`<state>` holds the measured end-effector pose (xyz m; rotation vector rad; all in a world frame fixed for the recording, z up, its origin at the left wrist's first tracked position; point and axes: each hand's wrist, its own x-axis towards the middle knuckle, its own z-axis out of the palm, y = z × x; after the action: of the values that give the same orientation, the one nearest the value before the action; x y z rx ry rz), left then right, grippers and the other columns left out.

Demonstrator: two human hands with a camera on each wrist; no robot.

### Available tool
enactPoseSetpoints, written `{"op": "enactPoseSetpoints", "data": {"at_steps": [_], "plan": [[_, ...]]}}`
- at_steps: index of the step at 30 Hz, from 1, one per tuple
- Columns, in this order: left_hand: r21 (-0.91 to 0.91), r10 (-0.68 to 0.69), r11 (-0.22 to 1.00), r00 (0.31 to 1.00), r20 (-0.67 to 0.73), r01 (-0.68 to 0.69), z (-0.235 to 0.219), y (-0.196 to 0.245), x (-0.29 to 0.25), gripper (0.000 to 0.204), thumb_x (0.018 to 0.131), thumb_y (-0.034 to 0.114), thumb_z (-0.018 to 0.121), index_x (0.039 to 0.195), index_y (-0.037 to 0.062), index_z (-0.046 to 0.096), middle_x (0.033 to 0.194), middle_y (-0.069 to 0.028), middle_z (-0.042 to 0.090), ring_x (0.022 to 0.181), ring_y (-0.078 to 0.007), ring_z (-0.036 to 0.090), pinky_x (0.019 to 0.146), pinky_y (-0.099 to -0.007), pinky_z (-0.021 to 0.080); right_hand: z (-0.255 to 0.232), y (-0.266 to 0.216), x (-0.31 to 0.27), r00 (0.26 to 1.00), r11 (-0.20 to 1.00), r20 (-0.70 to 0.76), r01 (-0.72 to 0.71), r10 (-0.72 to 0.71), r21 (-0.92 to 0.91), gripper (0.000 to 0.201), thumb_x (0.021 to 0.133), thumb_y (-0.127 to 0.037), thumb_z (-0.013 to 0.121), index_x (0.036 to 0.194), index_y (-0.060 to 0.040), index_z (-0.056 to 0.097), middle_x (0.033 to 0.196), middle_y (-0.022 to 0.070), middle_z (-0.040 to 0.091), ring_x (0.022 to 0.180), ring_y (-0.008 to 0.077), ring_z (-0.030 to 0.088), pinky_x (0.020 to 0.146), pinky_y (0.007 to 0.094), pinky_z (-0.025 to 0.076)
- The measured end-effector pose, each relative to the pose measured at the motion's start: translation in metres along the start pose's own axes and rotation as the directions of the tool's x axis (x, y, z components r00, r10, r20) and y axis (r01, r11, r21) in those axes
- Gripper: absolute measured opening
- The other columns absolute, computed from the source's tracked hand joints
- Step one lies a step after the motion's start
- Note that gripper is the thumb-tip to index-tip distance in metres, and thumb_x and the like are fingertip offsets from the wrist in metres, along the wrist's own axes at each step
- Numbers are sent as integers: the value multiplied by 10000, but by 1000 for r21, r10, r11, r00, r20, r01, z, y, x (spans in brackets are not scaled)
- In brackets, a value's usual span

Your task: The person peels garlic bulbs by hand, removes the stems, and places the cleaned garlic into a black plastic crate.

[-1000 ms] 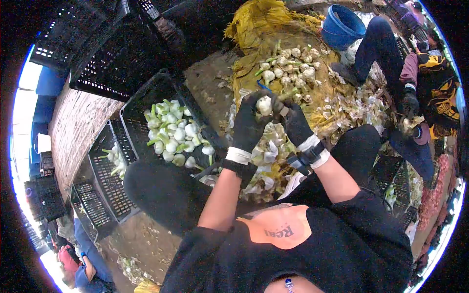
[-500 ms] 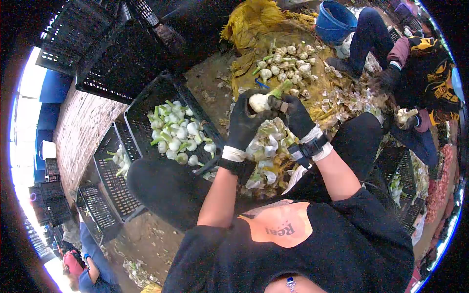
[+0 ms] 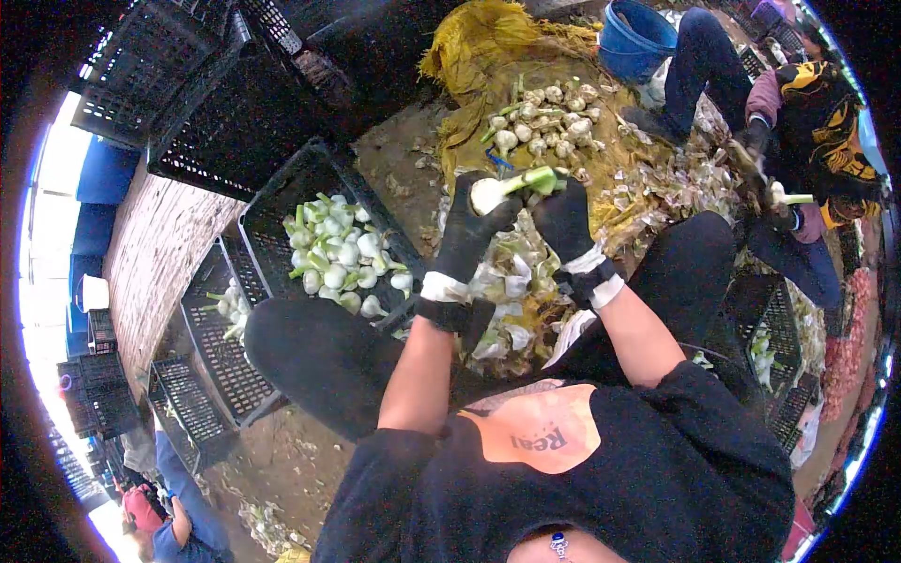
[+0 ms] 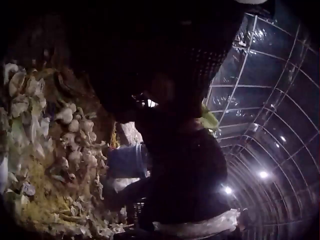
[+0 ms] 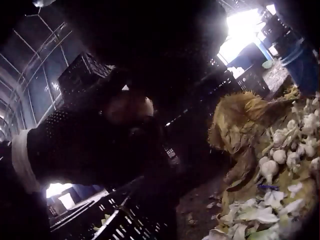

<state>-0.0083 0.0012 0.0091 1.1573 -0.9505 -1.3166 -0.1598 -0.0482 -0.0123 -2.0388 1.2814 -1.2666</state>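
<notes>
My gloved left hand (image 3: 467, 230) grips a trimmed garlic bulb (image 3: 486, 195), its pale root end toward the left and its green stem (image 3: 537, 179) pointing right. At the stem end my gloved right hand (image 3: 566, 223) holds the stem with its fingertips. In the right wrist view the bulb (image 5: 132, 107) is a dim pale round shape among dark gloves. The left wrist view shows the stem (image 4: 209, 119) as a green piece beside the right glove. Ahead of both hands lies a heap of untrimmed garlic (image 3: 549, 117) on a yellow sack (image 3: 469, 47).
To the left a black crate (image 3: 324, 155) contains cleaned bulbs (image 3: 338, 253). Another crate (image 3: 235, 375) stands beyond it. Peeled skins (image 3: 511, 281) lie between my legs. A blue bucket (image 3: 636, 42) stands at the back, and another person (image 3: 817, 141) sits at the right with garlic.
The garlic bulb has turned: its stem, first hidden and then pointing up and right, now lies nearly level toward the right. My right hand has rotated and come to the stem.
</notes>
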Motion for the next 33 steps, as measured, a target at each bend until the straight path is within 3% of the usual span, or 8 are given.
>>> {"op": "enactPoseSetpoints", "data": {"at_steps": [2, 8, 13, 16, 21, 23, 30, 33], "plan": [[33, 36, 999, 998, 50, -37, 3, 21, -7, 508, 737, 53, 755, 1149, 83, 461, 1052, -60, 568, 911, -140, 580, 720, -270, 510, -5, 10, 8, 962, 956, 111, -224, 247, -188, 210, 780, -206, 663, 900, -34, 677, 778, 178, 657, 746, 343, 637, 642, 390, 495], [-68, 132, 989, 991, 14, -131, -2, 15, -13, 491, 698, 42, 755, 1126, 68, 514, 1039, -48, 585, 966, -144, 566, 855, -297, 474, -8, 54, -9, 844, 803, 389, -80, 370, -591, 308, 762, -144, 641, 1055, -47, 630, 1000, 200, 652, 898, 356, 633, 739, 421, 514], [-77, 226, 969, 970, -92, -233, -3, 25, -23, 475, 696, 80, 775, 1096, 53, 520, 1039, -93, 607, 960, -162, 583, 827, -316, 479, -33, -34, 12, 952, 964, 202, 252, -232, -80, 203, 729, -139, 589, 914, -129, 672, 791, 101, 653, 693, 293, 634, 615, 403, 507], [412, 239, 887, 971, -28, -206, -12, 16, -19, 501, 680, 119, 800, 1085, 51, 513, 1022, -130, 617, 943, -179, 606, 797, -325, 490, -38, -50, 8, 923, 880, 268, 356, -278, -315, 137, 731, -148, 600, 851, -139, 665, 723, 91, 617, 630, 302, 602, 552, 407, 473], [529, -59, 848, 998, 36, 31, -13, 45, -23, 509, 695, 147, 804, 1096, 43, 508, 1058, -140, 622, 957, -204, 614, 809, -329, 492, -37, -50, 7, 924, 897, 304, 325, -233, -301, 108, 723, -169, 625, 823, -139, 653, 698, 97, 599, 618, 315, 591, 523, 422, 454], [356, 235, 898, 966, 110, -259, -17, 16, -13, 536, 730, 139, 782, 1175, 30, 505, 1082, -114, 621, 975, -198, 605, 851, -321, 482, -35, -44, 5, 951, 918, 252, 255, -180, -303, 105, 698, -166, 644, 798, -135, 641, 706, 112, 599, 623, 323, 590, 521, 429, 451], [206, 40, 978, 963, -266, 16, 6, 32, -18, 357, 907, 172, 603, 1225, 27, 536, 1157, -86, 603, 1019, -164, 580, 871, -302, 470, -20, -58, 3, 977, 960, 146, 186, -157, -210, 52, 764, -96, 630, 811, -83, 615, 732, 126, 609, 642, 331, 604, 549, 390, 475], [245, 299, 939, 925, -235, -241, 0, -3, -10, 330, 944, 221, 537, 1194, 7, 554, 1163, -91, 610, 1027, -184, 592, 894, -306, 468, -12, -30, -1, 990, 940, 133, 95, -54, -327, 50, 750, -94, 594, 783, -110, 628, 725, 123, 626, 663, 322, 621, 564, 396, 488]]}}
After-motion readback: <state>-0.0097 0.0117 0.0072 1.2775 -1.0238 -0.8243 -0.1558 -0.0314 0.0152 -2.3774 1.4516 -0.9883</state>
